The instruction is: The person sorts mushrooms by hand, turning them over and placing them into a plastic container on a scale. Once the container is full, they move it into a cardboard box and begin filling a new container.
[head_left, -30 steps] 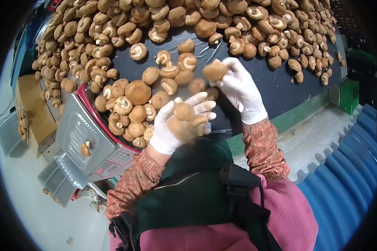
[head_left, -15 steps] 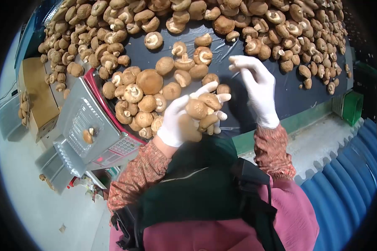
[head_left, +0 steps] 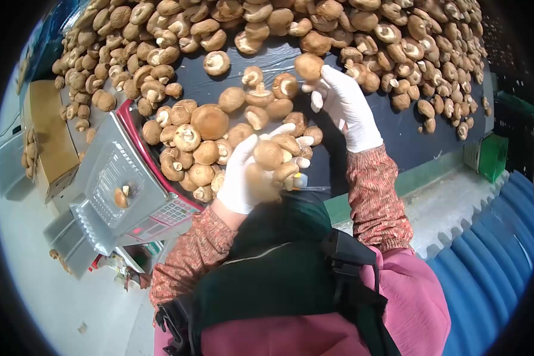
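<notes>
My left hand (head_left: 238,178), in a white glove, cradles several brown shiitake mushrooms (head_left: 269,155), with its fingers curled up around them. In my white-gloved right hand (head_left: 353,113), a single shiitake mushroom (head_left: 308,67) is pinched at the fingertips, raised over the dark table and close to the large pile. Between the hands and the pile, loose mushrooms lie on the dark surface, some stem up, such as one pale-gilled mushroom (head_left: 216,63). A cluster of mushrooms (head_left: 205,152) sits just left of my left hand.
A large mushroom pile (head_left: 421,35) spans the far side of the dark table (head_left: 397,142). At left stand a scale (head_left: 172,207) with a keypad, a clear plastic tray (head_left: 104,154) holding a mushroom piece, and a cardboard box (head_left: 50,130). Blue corrugated material (head_left: 486,255) lies right.
My right hand has moved forward and slightly left, and now holds a mushroom where its fingers were empty. My left hand keeps its mushrooms, nearly in place.
</notes>
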Demonstrator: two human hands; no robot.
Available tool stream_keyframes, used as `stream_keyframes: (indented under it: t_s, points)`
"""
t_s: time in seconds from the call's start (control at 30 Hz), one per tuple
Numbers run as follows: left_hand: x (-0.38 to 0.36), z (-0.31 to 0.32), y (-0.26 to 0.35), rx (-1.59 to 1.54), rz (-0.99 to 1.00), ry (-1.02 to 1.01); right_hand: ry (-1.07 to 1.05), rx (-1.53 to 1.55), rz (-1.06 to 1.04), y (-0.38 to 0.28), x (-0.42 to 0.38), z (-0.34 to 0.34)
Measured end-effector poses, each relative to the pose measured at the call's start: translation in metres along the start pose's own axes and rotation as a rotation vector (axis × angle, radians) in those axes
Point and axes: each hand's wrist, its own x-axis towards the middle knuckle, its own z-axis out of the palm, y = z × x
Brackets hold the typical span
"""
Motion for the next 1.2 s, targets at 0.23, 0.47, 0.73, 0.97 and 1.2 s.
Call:
stream_keyframes:
  t_s: [0.23,0.47,0.73,0.97,1.2]
  points:
    - [-0.002,0.001,-0.007,0.116,-0.03,0.037,-0.014,-0.381,-0.068,-0.01,-0.051,0.013]
    - [-0.001,0.001,-0.013,0.137,-0.067,0.098,0.026,-0.864,-0.383,-0.008,-0.076,0.016]
    - [-0.004,0.008,-0.019,0.546,-0.002,0.133,-0.012,-0.902,-0.387,-0.009,-0.084,0.018]
    - [0.003,0.013,-0.017,0.426,-0.054,0.084,-0.027,-0.978,-0.416,-0.01,-0.085,0.014]
    - [0.008,0.003,-0.016,0.327,-0.148,0.125,-0.112,-1.118,-0.47,-0.017,-0.109,0.011]
